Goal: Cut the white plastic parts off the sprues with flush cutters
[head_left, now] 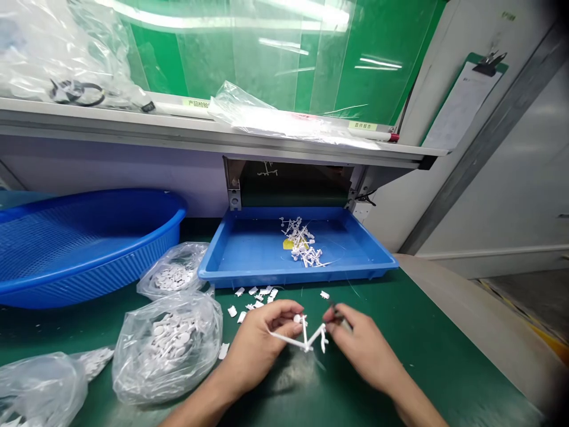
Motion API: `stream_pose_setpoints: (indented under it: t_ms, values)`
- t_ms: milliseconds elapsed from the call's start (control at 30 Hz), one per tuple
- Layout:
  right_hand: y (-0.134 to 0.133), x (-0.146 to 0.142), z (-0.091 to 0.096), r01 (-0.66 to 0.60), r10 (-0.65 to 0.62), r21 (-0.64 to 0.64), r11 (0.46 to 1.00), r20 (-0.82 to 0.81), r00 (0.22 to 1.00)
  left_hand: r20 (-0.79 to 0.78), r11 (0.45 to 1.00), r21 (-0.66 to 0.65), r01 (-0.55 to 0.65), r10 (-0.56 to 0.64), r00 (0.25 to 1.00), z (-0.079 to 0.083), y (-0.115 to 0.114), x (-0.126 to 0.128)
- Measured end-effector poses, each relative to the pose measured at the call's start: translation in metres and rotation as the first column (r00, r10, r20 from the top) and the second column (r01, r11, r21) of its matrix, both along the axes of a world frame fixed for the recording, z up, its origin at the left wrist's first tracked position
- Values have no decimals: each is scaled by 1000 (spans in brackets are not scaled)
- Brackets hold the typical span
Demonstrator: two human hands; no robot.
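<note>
My left hand is closed in a pinch on a white plastic sprue with thin branching arms, held just above the green table. My right hand is closed on a small dark tool whose tip is at the sprue's right branch. Several small white plastic pieces lie on the table just beyond my hands. A blue tray behind them holds a pile of white sprues and something yellow.
Two clear bags of white round parts sit to the left, with another bag at the lower left. A large blue mesh basket stands at far left. A shelf with plastic bags runs overhead. The table's edge is at right.
</note>
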State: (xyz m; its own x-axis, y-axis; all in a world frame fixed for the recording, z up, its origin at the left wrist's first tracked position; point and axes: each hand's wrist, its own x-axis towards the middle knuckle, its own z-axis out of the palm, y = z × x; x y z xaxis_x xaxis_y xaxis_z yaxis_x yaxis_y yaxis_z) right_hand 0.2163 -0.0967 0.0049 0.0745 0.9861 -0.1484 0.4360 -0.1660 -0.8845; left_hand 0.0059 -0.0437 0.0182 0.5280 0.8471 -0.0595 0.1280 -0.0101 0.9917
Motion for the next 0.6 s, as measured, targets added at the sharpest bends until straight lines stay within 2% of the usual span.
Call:
stream_pose_setpoints:
  t_ms: [67,133,333,600]
  values:
    - [-7,-7,-1,-84,60,62,995,318,946,30,1000,-15,-24,25,999,-2,-3,3]
    - [-12,-14,-3,-129,61,120,984,454,889,7,999,13,-48,48,999,-3,-5,5]
    - [-13,-18,-4,-160,49,174,972,517,855,-57,994,68,-82,86,995,-2,-5,6]
    - [-14,-19,-10,-187,79,144,972,546,834,-84,991,121,-54,64,994,-2,-7,7]
